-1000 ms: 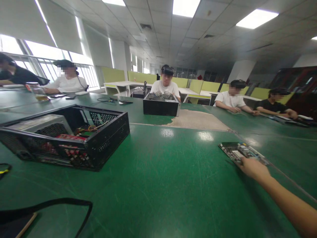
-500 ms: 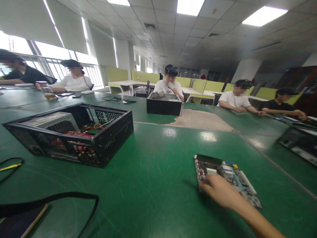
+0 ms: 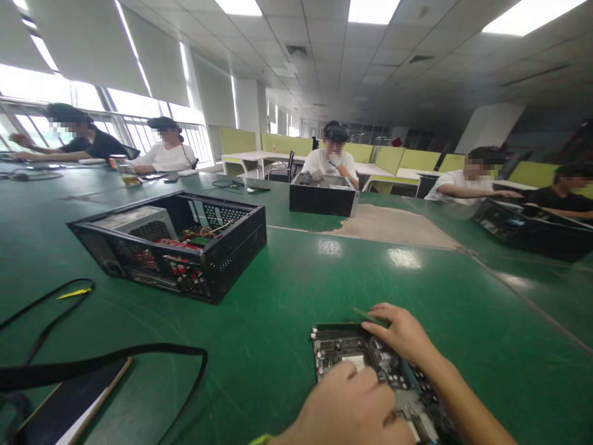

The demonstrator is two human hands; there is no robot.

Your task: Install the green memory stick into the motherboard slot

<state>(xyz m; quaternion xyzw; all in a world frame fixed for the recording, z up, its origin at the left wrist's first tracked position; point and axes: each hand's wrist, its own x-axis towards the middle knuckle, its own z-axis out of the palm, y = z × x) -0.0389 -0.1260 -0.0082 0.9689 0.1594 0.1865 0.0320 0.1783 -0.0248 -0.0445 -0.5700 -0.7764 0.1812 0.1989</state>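
A motherboard (image 3: 331,346) lies on the green table in front of me, its lower part partly covered by my hands. My left hand (image 3: 347,402) is over it with curled fingers; the fingertips and anything in them are hidden. At the board's far edge, my right hand (image 3: 403,334) pinches a thin green strip (image 3: 365,314) that resembles a memory module. The strip points up and left, just above the table. A pale square part (image 3: 354,361) shows on the board beyond my left knuckles.
An open black computer case (image 3: 231,259) with parts inside stands at left. Black cable (image 3: 185,350) and a dark flat object (image 3: 76,402) lie at near left. Across the table, a person works at another case (image 3: 322,199). Another case (image 3: 537,232) sits at right near two people.
My left hand has come into view over the motherboard. My right hand has moved from the board's left side to its far edge and now holds the green strip. The view has turned left.
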